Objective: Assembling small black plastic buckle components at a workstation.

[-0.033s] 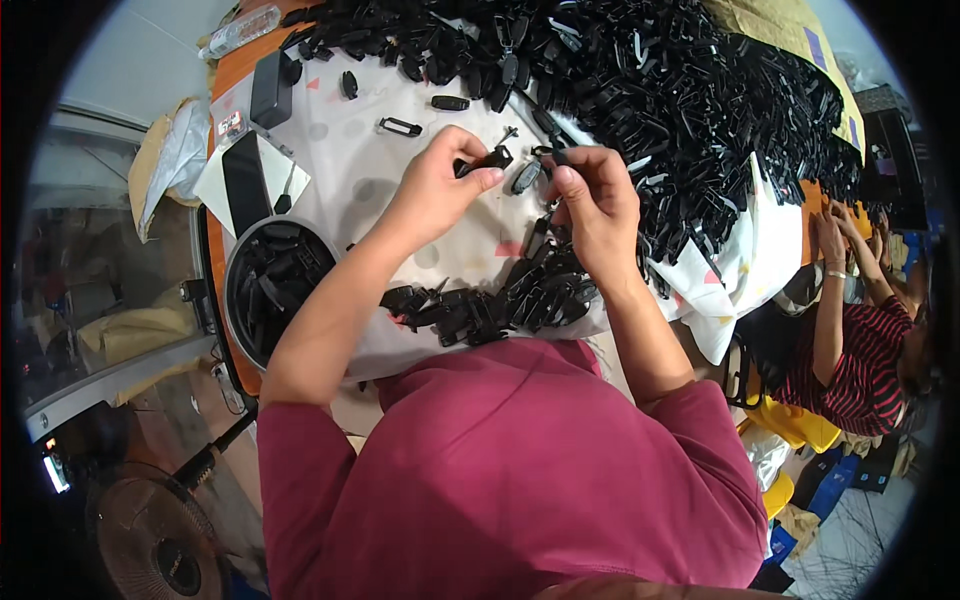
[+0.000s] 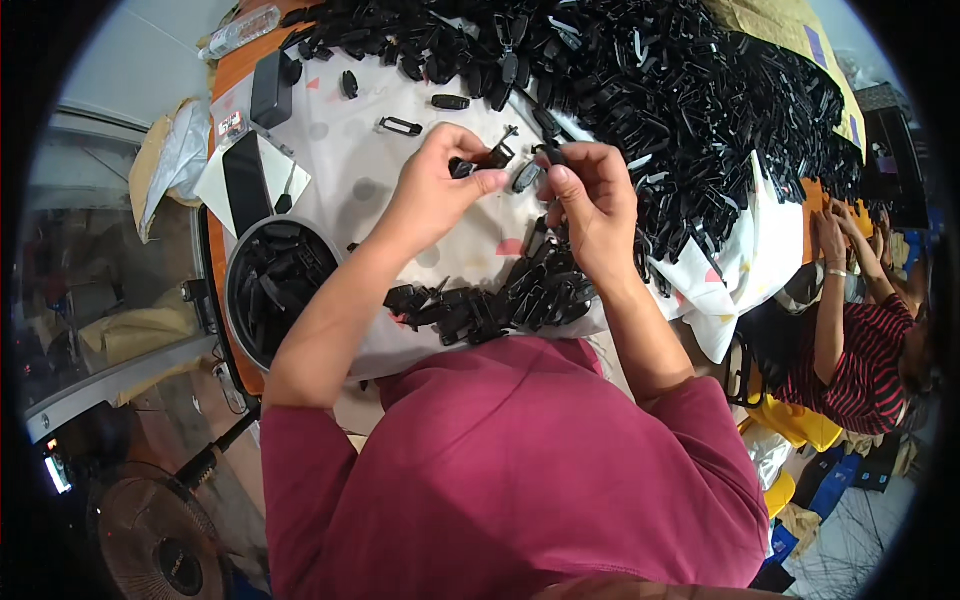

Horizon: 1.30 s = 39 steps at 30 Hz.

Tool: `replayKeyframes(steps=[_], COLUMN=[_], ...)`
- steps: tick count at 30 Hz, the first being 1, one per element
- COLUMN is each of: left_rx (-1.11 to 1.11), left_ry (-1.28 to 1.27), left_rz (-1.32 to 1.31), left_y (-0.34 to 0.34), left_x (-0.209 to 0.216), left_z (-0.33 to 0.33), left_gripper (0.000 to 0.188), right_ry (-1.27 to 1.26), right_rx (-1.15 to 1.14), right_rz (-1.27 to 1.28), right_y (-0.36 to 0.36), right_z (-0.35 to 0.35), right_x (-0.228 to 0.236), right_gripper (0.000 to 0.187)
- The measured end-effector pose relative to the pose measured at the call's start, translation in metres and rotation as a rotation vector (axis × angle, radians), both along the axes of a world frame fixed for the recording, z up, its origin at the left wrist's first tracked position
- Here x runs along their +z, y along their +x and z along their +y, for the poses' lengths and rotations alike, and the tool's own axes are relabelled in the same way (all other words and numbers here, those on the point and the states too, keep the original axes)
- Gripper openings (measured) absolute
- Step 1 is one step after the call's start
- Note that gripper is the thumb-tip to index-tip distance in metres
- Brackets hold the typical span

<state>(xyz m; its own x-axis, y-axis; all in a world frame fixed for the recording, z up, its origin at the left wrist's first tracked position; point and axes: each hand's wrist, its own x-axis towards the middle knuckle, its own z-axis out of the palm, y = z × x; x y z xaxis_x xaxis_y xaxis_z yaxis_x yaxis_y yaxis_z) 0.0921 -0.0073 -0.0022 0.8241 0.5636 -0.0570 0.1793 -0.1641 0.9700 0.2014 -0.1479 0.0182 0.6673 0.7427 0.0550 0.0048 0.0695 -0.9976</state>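
Above the middle of the cloth-covered table, my left hand (image 2: 440,185) pinches a small black casing (image 2: 497,157) that looks like a car key fob shell, with a thin stem sticking up from it. Just to its right, my right hand (image 2: 600,200) grips a small dark part (image 2: 551,156) between thumb and fingers; its exact kind is partly hidden. The two held pieces are close together but apart. Between the hands, a key fob (image 2: 526,177) with a grey rim is visible. Loose fobs (image 2: 450,102) and an oblong black frame (image 2: 400,126) lie beyond my left hand.
A large heap of black fob parts (image 2: 690,120) covers the far and right side. A smaller pile (image 2: 470,312) lies near my body. At left are a bin of black parts (image 2: 240,295), a phone (image 2: 246,180) and a black box (image 2: 270,88). Another person (image 2: 850,340) sits at right.
The casing in my left hand has turned slightly in the fingers. My right hand has shifted a little to the left with its part.
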Motion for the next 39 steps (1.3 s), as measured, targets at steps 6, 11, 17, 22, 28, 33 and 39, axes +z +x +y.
replayKeyframes(steps=[6, 11, 17, 22, 28, 33, 39], left_rx=[0.062, -0.116, -0.019, 0.014, 0.044, -0.024, 0.160], left_ry=[-0.518, -0.178, -0.229, 0.049, 0.169, 0.388, -0.632], left_rz=[-0.194, -0.243, -0.354, -0.463, -0.305, -0.368, -0.451], left_y=[-0.002, -0.009, -0.010, -0.010, -0.020, -0.021, -0.017], left_x=[0.042, 0.041, 0.052, 0.050, 0.061, 0.058, 0.037], left_z=[-0.014, -0.022, -0.025, -0.028, -0.025, -0.020, -0.045], left_gripper=[0.039, 0.032, 0.019, 0.021, 0.028, 0.032, 0.028], right_ry=[0.248, 0.296, 0.253, 0.186, 0.192, 0.132, 0.109], right_rx=[0.100, 0.148, 0.038, -0.001, 0.086, 0.140, -0.027], right_rz=[0.179, 0.172, -0.059, -0.492, -0.785, -0.953, -0.880], right_y=[-0.019, -0.015, -0.015, -0.007, 0.003, 0.006, -0.022], right_z=[0.005, 0.007, -0.003, -0.005, -0.008, -0.010, -0.004], right_x=[0.016, 0.019, 0.028, 0.031, 0.044, 0.043, 0.012], right_gripper=[0.031, 0.028, 0.028, 0.026, 0.029, 0.034, 0.035])
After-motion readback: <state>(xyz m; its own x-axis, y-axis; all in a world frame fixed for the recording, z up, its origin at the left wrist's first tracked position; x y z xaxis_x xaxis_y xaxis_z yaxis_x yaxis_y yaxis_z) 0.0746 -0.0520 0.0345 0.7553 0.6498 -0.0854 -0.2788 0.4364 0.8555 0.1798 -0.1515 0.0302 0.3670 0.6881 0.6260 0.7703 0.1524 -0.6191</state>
